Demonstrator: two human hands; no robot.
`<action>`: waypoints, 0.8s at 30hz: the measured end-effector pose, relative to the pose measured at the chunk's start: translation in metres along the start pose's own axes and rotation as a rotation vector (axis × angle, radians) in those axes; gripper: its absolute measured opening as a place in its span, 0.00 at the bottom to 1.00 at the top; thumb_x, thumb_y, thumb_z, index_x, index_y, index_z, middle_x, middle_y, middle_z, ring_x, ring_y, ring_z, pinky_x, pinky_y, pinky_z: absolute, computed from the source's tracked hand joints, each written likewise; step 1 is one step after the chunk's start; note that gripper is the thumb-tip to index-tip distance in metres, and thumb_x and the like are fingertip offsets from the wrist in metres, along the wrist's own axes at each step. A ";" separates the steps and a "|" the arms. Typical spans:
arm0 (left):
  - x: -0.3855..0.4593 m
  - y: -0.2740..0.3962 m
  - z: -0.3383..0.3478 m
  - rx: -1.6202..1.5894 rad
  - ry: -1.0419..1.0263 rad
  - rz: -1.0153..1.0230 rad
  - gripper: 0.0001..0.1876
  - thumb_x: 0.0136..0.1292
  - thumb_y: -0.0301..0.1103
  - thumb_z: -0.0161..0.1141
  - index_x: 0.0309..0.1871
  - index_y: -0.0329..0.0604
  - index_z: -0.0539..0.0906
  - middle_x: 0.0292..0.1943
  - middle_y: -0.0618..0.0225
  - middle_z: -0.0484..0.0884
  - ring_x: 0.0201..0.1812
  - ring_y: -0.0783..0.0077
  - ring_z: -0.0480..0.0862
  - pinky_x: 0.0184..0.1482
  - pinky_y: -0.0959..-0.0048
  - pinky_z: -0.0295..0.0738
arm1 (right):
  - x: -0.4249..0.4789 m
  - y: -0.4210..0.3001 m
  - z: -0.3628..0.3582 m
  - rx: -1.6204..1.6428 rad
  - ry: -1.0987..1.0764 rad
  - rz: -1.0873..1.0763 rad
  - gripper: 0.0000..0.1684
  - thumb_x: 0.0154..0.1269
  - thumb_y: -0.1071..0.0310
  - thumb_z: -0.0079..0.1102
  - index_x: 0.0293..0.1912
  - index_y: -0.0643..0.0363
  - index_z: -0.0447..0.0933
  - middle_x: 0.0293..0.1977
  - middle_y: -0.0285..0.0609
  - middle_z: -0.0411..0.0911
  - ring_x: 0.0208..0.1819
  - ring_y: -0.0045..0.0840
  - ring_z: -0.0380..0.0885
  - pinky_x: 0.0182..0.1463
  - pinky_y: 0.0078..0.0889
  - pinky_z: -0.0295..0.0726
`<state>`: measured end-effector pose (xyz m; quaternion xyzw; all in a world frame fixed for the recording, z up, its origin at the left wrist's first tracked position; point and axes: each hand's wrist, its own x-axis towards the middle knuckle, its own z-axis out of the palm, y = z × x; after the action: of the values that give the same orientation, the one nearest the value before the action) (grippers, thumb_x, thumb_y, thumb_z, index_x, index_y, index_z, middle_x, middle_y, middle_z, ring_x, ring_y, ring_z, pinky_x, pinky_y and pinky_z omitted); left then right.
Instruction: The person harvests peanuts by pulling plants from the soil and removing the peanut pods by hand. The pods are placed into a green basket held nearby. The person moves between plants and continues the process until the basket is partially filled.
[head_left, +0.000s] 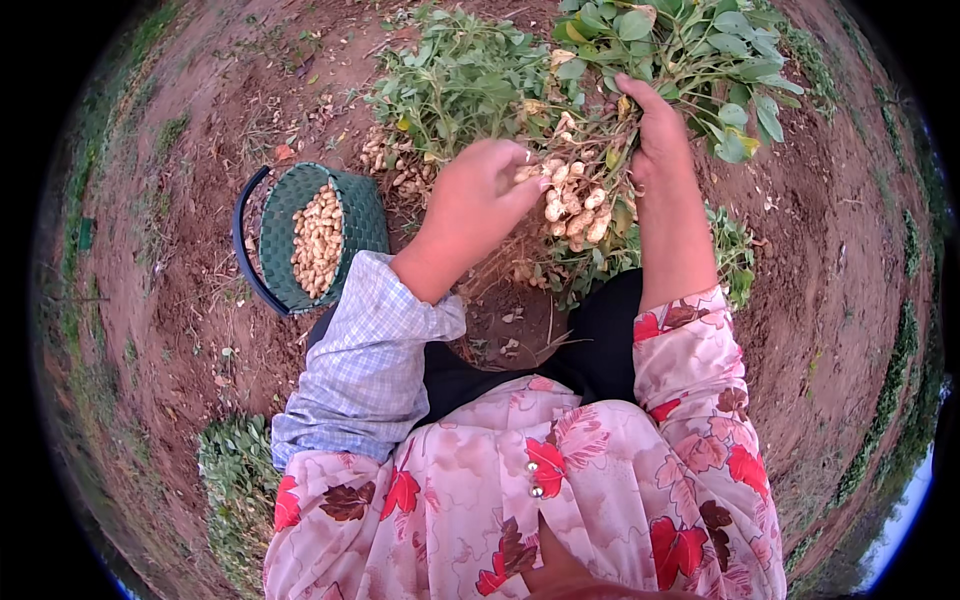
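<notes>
An uprooted peanut plant (697, 52) is gripped at its stems by my right hand (656, 135), its leaves spreading up and to the right. From its roots hangs a cluster of pale peanut pods (581, 202), left of that hand. My left hand (487, 195) is at the left edge of the cluster, thumb and fingertips pinched on a pod there. To the left of my left forearm stands a green woven basket (367, 214) with a dark blue handle, tilted towards the left in view and partly filled with loose peanut pods (316, 240).
Another leafy peanut plant (465, 82) lies ahead on the reddish soil, pods at its base (409, 176). More green foliage (731, 251) lies beside my right forearm. A heap of plants (236, 480) is at the lower left, near my left sleeve.
</notes>
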<state>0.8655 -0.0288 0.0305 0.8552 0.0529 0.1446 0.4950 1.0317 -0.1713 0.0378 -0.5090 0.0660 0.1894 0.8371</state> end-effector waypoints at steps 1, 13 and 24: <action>0.000 0.005 -0.002 -0.014 -0.035 -0.058 0.13 0.58 0.35 0.65 0.42 0.36 0.81 0.27 0.75 0.76 0.29 0.86 0.72 0.32 0.82 0.68 | 0.002 0.002 -0.001 -0.001 0.011 -0.013 0.13 0.59 0.68 0.62 0.41 0.65 0.76 0.31 0.43 0.80 0.29 0.29 0.80 0.36 0.34 0.83; -0.002 0.008 -0.006 -0.174 -0.362 -0.388 0.12 0.61 0.38 0.60 0.30 0.36 0.79 0.22 0.78 0.73 0.25 0.87 0.67 0.27 0.80 0.62 | 0.016 0.013 -0.006 0.017 -0.006 -0.012 0.19 0.55 0.72 0.65 0.44 0.74 0.73 0.37 0.51 0.79 0.33 0.33 0.82 0.37 0.36 0.84; 0.003 -0.002 -0.039 -1.092 -0.164 -0.528 0.11 0.65 0.33 0.53 0.44 0.36 0.77 0.31 0.69 0.76 0.29 0.81 0.74 0.23 0.85 0.63 | 0.027 -0.022 -0.031 0.090 0.044 -0.035 0.14 0.59 0.70 0.61 0.43 0.68 0.76 0.36 0.47 0.80 0.35 0.33 0.81 0.38 0.38 0.84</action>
<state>0.8571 0.0049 0.0475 0.4443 0.1432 -0.0431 0.8833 1.0674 -0.2006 0.0333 -0.4760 0.0842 0.1603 0.8606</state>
